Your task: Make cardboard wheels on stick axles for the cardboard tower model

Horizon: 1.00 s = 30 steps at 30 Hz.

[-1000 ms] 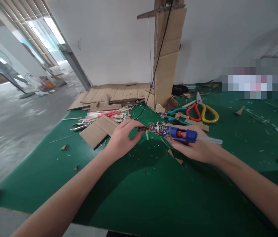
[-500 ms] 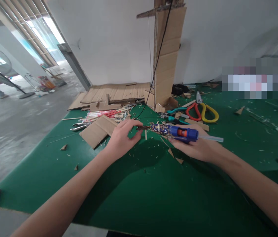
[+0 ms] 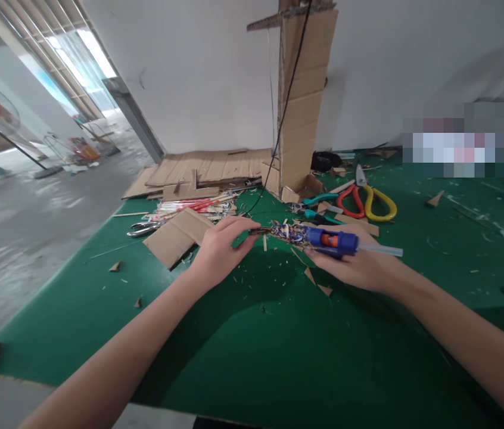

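Observation:
My right hand (image 3: 359,265) is wrapped round a blue hot glue gun (image 3: 332,240) with an orange part inside. A clear glue stick (image 3: 383,249) pokes out of its rear end. The gun's front is crusted with dried glue and scraps, and its nozzle points left. My left hand (image 3: 223,247) pinches a small, thin brown piece (image 3: 260,230) between thumb and fingertips. That piece meets the nozzle end; whether they touch I cannot tell. Both hands hover over the green tabletop (image 3: 234,339).
A cardboard post (image 3: 303,101) with a black cable (image 3: 294,71) stands at the back. Red- and yellow-handled scissors (image 3: 366,199) and teal-handled pliers (image 3: 319,217) lie right of centre. Left are cardboard pieces (image 3: 178,238), wrapped sticks (image 3: 193,207) and a silver tool (image 3: 145,229).
Both hands, the glue gun and the brown piece stay almost where they were. In the left background, a person's legs have shifted to the left.

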Tool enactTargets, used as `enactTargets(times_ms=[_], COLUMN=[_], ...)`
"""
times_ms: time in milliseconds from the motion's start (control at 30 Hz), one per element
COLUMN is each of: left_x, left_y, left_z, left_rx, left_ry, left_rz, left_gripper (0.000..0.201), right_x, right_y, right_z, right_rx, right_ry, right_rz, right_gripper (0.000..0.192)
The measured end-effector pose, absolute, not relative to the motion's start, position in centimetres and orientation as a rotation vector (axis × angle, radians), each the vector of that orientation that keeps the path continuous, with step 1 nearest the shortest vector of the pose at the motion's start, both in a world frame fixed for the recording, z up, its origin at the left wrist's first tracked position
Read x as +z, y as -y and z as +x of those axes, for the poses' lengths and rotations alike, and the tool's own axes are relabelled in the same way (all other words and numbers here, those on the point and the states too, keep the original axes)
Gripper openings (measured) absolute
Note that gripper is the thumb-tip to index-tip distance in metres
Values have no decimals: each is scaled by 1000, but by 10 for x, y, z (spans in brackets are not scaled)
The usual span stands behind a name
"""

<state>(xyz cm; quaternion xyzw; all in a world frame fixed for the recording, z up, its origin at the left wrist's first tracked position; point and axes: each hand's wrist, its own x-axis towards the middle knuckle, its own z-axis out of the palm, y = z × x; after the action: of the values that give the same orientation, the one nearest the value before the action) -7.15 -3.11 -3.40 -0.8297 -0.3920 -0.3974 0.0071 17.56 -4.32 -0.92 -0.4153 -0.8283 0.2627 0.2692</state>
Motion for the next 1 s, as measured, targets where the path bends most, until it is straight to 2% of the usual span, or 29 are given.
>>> enactTargets(times_ms=[367,1000], left_x=[-35,-30], left_y=[32,30], left_z=[-71,-70], left_rx=[-1240,-1198], left_ry=[1238,1145], left_rz=[-2580,-2601], left_gripper=[21,21], right_x=[-8,-8], right_y=[44,45], right_z=[175,175], right_rx=[700,738], right_ry=[2218,2243], right_rz=[-1145,-1102], right_gripper=[12,5])
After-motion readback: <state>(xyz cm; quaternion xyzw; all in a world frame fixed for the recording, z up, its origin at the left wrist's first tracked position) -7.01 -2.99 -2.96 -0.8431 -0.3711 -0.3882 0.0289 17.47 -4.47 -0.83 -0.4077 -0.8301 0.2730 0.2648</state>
